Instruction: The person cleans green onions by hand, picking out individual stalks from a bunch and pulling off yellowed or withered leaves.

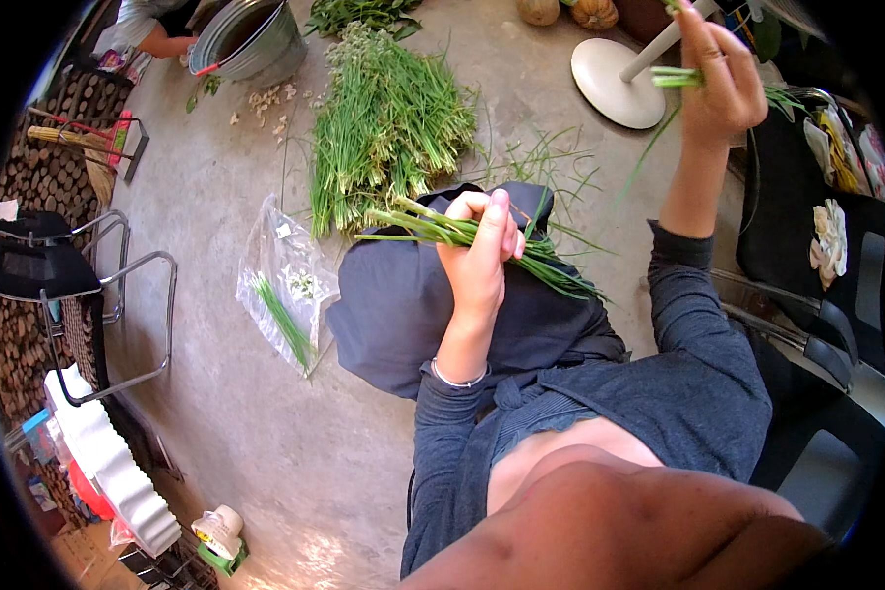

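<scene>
My left hand (478,247) is closed around a bunch of green chives (442,230) above my dark-clad lap. Their pale cut ends point left, and the thin leaves trail off to the right. Raised high at the right, my right hand (730,81) pinches a few green stalks (677,77); it is slightly blurred. On the floor beyond my knees lies a large heap of chives (391,133), with pale flower heads at its far end. A clear plastic bag (276,243) lies flat to the left, with a small row of green stems (284,321) on it.
Loose leaves (553,158) litter the concrete floor right of the heap. A metal bucket (265,55) stands at the far left beside another person's arm (166,44). A white round stand base (612,85) and black chairs (811,221) are at the right; another chair (40,254) is left.
</scene>
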A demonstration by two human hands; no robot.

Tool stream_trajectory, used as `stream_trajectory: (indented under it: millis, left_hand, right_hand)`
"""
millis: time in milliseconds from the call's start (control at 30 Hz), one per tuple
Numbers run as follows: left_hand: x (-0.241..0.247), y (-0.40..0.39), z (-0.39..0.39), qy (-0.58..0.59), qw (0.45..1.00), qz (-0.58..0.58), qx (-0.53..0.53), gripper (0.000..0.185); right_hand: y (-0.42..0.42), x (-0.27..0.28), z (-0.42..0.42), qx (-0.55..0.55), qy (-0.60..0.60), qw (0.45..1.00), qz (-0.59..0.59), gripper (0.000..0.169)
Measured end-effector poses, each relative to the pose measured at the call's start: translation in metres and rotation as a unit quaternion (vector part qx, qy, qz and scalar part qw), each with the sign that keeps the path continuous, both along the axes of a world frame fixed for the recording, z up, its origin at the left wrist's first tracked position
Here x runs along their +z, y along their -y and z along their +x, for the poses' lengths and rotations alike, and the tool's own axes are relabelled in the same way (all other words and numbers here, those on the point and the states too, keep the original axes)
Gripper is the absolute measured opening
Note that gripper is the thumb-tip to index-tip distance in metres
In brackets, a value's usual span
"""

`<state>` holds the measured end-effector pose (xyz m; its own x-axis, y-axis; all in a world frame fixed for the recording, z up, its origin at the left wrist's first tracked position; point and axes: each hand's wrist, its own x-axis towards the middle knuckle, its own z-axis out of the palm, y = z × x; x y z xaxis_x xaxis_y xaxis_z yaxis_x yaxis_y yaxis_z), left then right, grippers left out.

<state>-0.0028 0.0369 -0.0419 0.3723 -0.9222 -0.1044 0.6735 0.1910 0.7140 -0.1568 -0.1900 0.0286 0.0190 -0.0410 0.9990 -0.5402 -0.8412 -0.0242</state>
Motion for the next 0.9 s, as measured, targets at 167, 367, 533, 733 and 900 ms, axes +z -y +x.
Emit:
stream_trajectory:
  millis: [167,367,533,733,900]
  left_hand:
    - [-0.003,-0.002,0.002,-0.002,1.0,0.006,0.009,0.019]
    - [-0.001,0.003,-0.001,0.039,0.999,0.022,0.008,0.011]
    - [0.001,0.001,-0.002,0.131,0.99,0.05,-0.019,0.026]
    - [-0.007,0.001,-0.003,0.157,0.987,0.037,-0.008,0.023]
    - [-0.012,-0.002,-0.004,0.107,0.994,0.037,0.008,0.019]
  right_hand:
    - [-0.007,0.023,-0.002,-0.117,-0.05,0.982,0.137,0.021]
    - [-0.062,0.014,0.01,0.269,-0.181,0.786,0.527,0.009]
    - [-0.098,-0.009,0.041,0.465,-0.11,0.552,0.684,0.01]
    - [-0.119,-0.014,0.059,0.486,-0.046,0.505,0.712,0.013]
    - [-0.126,-0.022,0.058,0.488,-0.089,0.549,0.673,0.014]
